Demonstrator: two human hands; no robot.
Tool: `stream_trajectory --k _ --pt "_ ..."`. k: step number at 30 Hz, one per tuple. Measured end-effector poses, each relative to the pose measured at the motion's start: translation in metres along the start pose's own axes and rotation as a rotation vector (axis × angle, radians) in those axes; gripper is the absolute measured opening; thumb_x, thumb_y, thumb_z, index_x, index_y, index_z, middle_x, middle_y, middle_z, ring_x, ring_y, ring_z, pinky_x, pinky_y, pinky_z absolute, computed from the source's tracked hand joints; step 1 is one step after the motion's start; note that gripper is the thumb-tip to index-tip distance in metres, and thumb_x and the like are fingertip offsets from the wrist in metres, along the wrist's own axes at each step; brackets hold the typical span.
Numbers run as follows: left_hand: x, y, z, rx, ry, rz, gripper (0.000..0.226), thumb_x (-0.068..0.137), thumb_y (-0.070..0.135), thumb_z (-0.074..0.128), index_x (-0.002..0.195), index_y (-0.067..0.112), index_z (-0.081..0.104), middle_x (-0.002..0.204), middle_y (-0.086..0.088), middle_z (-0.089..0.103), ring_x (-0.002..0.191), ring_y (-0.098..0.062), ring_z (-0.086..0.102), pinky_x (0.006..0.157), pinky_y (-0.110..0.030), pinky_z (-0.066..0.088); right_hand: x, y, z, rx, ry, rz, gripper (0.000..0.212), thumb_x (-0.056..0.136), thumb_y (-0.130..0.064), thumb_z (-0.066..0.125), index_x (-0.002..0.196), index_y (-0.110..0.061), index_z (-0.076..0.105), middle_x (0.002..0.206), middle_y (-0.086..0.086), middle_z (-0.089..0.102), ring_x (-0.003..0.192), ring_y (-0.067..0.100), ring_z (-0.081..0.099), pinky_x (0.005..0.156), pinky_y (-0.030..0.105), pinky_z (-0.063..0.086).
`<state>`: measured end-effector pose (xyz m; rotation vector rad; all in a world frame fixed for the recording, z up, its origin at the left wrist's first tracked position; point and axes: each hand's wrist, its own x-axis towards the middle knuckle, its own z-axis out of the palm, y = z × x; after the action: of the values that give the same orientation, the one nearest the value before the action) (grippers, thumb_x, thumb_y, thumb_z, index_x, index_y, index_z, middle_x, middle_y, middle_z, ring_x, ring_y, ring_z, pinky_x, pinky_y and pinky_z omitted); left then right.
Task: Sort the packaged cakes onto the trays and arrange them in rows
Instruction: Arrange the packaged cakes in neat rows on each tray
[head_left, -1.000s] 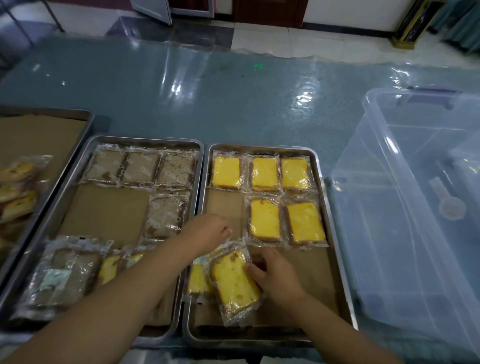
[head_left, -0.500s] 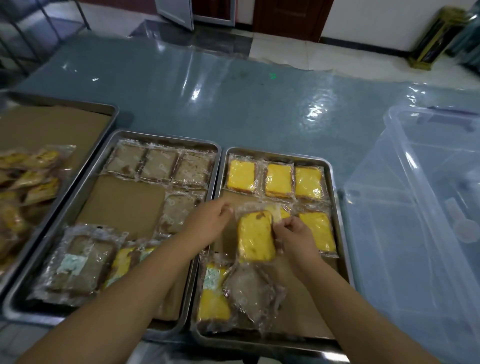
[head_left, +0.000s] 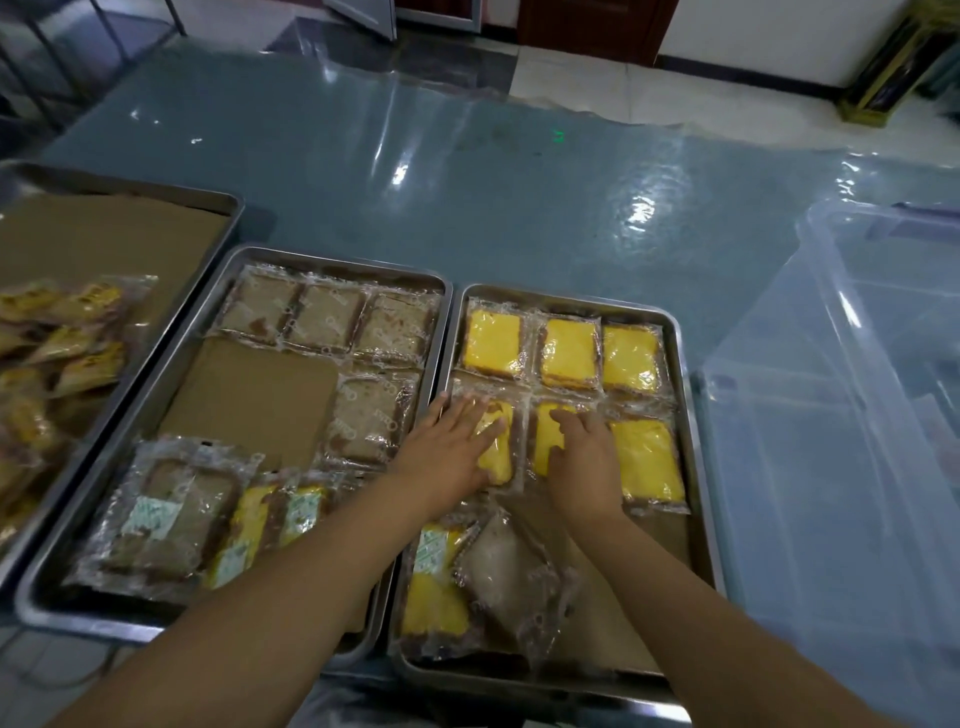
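Note:
The right steel tray (head_left: 691, 415) holds a back row of three packaged yellow cakes (head_left: 569, 353). In its second row, my left hand (head_left: 452, 447) lies flat with fingers spread on a yellow cake (head_left: 498, 457) at the left end. My right hand (head_left: 584, 457) rests flat on the middle yellow cake (head_left: 545, 436); another yellow cake (head_left: 647, 460) lies to its right. Two loose packs, one yellow (head_left: 434, 587) and one brown (head_left: 506, 577), lie at the tray's front. The middle tray (head_left: 156, 410) carries brown cakes (head_left: 324, 317) in rows and mixed loose packs (head_left: 166, 519) in front.
A third tray (head_left: 228, 202) on the left holds a heap of unsorted packs (head_left: 57, 353). A large clear plastic bin (head_left: 841, 415) stands right of the trays. The blue table (head_left: 467, 182), covered in plastic film, stretches beyond the trays.
The yellow cake that my right hand lifted from the tray's front now lies in the second row at the left. Both hands have moved forward and press flat on the row.

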<state>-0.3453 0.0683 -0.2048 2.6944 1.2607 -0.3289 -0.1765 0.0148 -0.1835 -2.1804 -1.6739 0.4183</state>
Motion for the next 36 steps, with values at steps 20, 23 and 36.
stream_trajectory --k 20,23,36 --pt "0.015 0.012 -0.002 0.024 -0.012 0.076 0.071 0.096 0.053 0.025 0.139 0.025 -0.025 0.153 -0.008 -0.024 0.139 -0.021 -0.025 0.112 -0.044 -0.016 -0.024 0.032 -0.001 -0.394 -0.158 -0.271 0.058 0.092 -0.027 0.054 0.145 -0.018 0.032 0.152 0.014 0.028 0.141 0.033 0.023 0.112 0.044 0.022" --pt "0.006 0.01 -0.005 -0.148 0.071 0.101 0.074 0.095 0.049 0.037 0.146 0.028 -0.013 0.155 -0.005 -0.017 0.138 -0.015 -0.025 0.113 -0.038 -0.017 -0.033 0.026 -0.006 -0.283 -0.016 -0.308 0.036 0.076 -0.012 0.071 0.111 -0.012 0.063 0.108 0.01 0.063 0.097 0.031 0.059 0.079 0.042 0.047" --pt "-0.052 0.021 0.006 -0.374 0.358 0.055 0.029 0.086 0.041 0.057 0.108 0.025 0.067 0.096 0.009 0.06 0.104 -0.013 0.044 0.083 -0.027 0.03 -0.07 0.028 0.008 0.186 -0.366 -0.051 0.023 0.081 -0.026 0.068 0.071 -0.03 0.048 0.07 -0.016 0.05 0.064 -0.001 0.047 0.054 0.014 0.032"
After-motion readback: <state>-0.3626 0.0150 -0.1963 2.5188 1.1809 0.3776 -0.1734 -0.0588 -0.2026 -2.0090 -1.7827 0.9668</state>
